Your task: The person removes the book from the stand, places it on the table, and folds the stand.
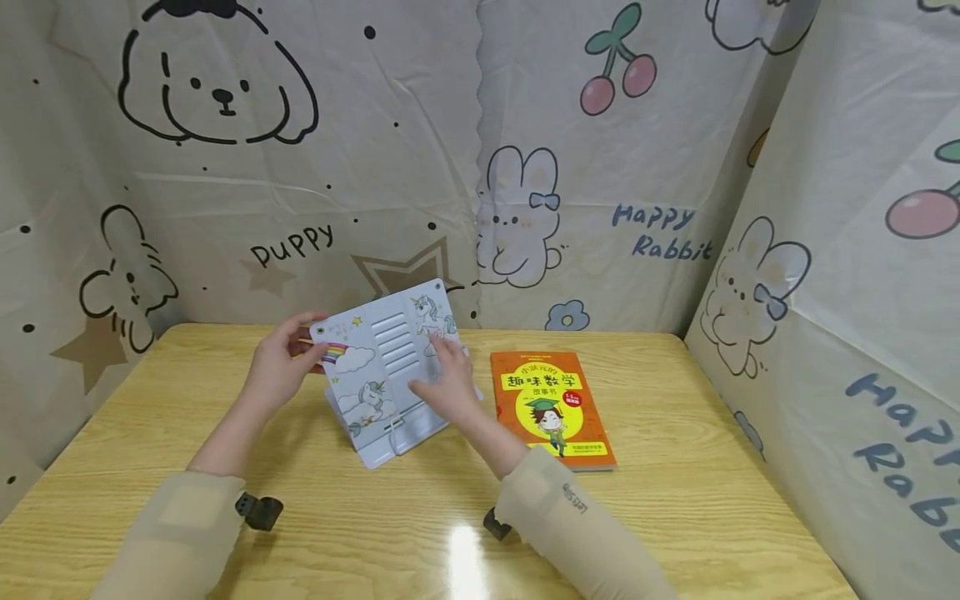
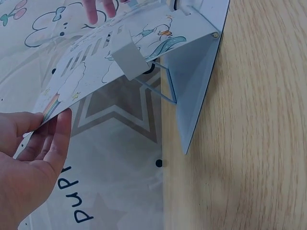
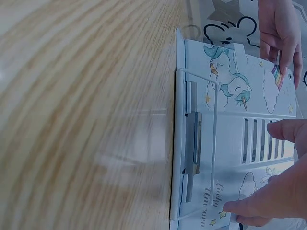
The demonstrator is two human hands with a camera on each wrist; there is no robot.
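A white folding metal book stand (image 1: 375, 375), printed with unicorns, clouds and a rainbow, stands on the table with its slotted panel tilted up. My left hand (image 1: 276, 367) pinches the panel's upper left edge, thumb on the printed face and fingers behind, as the left wrist view shows. Over the panel's right half is my right hand (image 1: 453, 383), its fingers extended and thumb spread towards the slots (image 3: 261, 139); firm contact cannot be told. A wire page holder (image 3: 214, 143) runs along the lower edge. Behind the panel, a wire prop (image 2: 163, 86) reaches the base plate (image 2: 192, 96).
An orange book (image 1: 551, 408) with a cartoon figure on its cover lies just right of the stand. The wooden table (image 1: 360, 533) meets a printed cloth (image 1: 420, 192) at the back and sides. A dark device (image 1: 258, 511) sits by the left sleeve.
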